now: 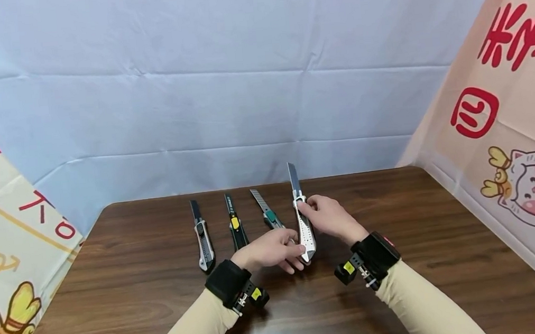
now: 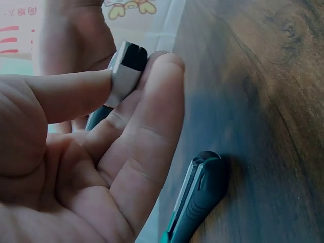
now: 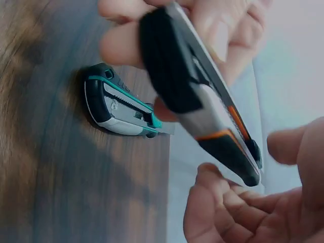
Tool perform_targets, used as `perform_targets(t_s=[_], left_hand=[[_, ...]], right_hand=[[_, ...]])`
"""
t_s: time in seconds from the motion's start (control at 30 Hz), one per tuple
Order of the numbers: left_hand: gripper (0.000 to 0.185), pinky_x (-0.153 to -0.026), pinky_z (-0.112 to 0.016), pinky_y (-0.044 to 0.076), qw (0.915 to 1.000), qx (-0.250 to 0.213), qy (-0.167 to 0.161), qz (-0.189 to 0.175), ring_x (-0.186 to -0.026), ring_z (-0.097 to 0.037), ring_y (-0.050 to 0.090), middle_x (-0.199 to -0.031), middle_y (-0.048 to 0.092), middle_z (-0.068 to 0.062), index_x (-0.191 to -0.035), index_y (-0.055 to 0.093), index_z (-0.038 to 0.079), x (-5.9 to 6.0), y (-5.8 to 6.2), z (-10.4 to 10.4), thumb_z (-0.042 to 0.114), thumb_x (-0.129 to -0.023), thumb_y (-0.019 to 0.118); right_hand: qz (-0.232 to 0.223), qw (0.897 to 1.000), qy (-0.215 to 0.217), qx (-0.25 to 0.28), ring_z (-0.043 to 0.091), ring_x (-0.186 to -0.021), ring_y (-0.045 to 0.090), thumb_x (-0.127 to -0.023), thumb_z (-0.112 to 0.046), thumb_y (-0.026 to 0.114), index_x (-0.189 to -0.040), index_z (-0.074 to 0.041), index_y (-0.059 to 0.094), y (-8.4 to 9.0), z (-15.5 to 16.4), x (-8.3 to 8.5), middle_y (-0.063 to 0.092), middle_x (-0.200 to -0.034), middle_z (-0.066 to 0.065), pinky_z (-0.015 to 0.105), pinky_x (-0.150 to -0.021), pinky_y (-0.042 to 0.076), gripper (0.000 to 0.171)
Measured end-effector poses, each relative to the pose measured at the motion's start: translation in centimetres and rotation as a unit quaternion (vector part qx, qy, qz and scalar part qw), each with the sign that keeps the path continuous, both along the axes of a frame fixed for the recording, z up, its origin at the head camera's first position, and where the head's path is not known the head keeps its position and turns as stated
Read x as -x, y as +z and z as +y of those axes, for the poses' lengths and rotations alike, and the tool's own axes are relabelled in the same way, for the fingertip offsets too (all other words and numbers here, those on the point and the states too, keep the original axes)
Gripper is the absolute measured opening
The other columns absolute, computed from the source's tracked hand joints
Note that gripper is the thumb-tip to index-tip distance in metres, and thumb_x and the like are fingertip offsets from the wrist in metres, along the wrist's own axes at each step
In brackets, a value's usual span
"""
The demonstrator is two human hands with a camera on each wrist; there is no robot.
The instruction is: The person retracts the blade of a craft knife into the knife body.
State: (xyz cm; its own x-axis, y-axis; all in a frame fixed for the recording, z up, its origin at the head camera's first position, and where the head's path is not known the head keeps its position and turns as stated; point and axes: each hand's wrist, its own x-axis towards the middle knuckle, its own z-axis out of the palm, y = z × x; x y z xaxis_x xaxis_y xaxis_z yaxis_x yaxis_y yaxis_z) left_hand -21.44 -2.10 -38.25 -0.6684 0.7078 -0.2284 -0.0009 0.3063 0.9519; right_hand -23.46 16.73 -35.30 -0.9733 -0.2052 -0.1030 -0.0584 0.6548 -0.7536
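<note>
Nearby, teal knife (image 1: 268, 213), yellow knife (image 1: 236, 228), grey knife (image 1: 202, 238), table (image 1: 445, 236)

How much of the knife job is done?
Three utility knives lie in a row on the table, blades out. The fourth, a silver knife, is in hand: the left hand pinches its back end and the right hand holds its middle. It isn't lying in the row.

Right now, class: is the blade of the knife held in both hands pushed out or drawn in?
Pushed out. In the head view a long dark blade sticks out beyond the silver knife held by the left hand and right hand.
</note>
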Motion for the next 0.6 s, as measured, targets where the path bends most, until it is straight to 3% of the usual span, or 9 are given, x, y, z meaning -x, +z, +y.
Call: perform_targets(t_s=[0.17,0.3,0.47,0.6], left_hand=[[0.020,-0.067,-0.031,0.061,0.9999,0.014,-0.002,0.002,-0.083,-0.027,0.071,-0.101,0.072,-0.023,-0.117,0.053,-0.004,-0.2,0.2,0.2,0.008,-0.101,0.049],[0.021,-0.068,-0.032,0.061,0.9999,0.014,0.002,0.001,-0.083,-0.024,0.071,-0.102,0.071,-0.024,-0.118,0.053,-0.005,-0.4,0.0,0.4,0.007,-0.101,0.050],[0.022,-0.070,-0.032,0.062,1.0000,0.004,0.006,0.001,-0.089,-0.029,0.071,-0.104,0.069,-0.025,-0.118,0.052,-0.007,-0.6,-0.4,1.0,0.006,-0.100,0.050],[0.023,-0.073,-0.033,0.062,0.9999,-0.005,0.014,-0.008,-0.092,-0.027,0.070,-0.108,0.069,-0.024,-0.119,0.052,-0.009,-0.8,-0.6,1.1,0.005,-0.100,0.049]], right_hand=[[-0.042,0.997,-0.005,0.061,0.015,-0.074,0.059,-0.104,-0.038,0.045,-0.114,0.000,0.060,-0.2,0.2,0.4,0.060,-0.084,0.006,0.038,-0.073,0.058,0.042],[-0.059,0.994,-0.010,0.088,0.014,-0.073,0.059,-0.104,-0.038,0.043,-0.111,0.001,0.060,-0.5,0.4,0.5,0.063,-0.085,0.006,0.036,-0.073,0.058,0.043],[-0.074,0.986,0.000,0.148,0.011,-0.074,0.065,-0.105,-0.037,0.041,-0.122,0.005,0.055,-1.1,0.4,0.8,0.073,-0.097,0.015,0.034,-0.072,0.058,0.047],[-0.083,0.981,0.001,0.178,0.011,-0.075,0.067,-0.105,-0.037,0.042,-0.128,0.006,0.054,-1.8,0.2,1.1,0.073,-0.096,0.014,0.033,-0.071,0.059,0.050]])
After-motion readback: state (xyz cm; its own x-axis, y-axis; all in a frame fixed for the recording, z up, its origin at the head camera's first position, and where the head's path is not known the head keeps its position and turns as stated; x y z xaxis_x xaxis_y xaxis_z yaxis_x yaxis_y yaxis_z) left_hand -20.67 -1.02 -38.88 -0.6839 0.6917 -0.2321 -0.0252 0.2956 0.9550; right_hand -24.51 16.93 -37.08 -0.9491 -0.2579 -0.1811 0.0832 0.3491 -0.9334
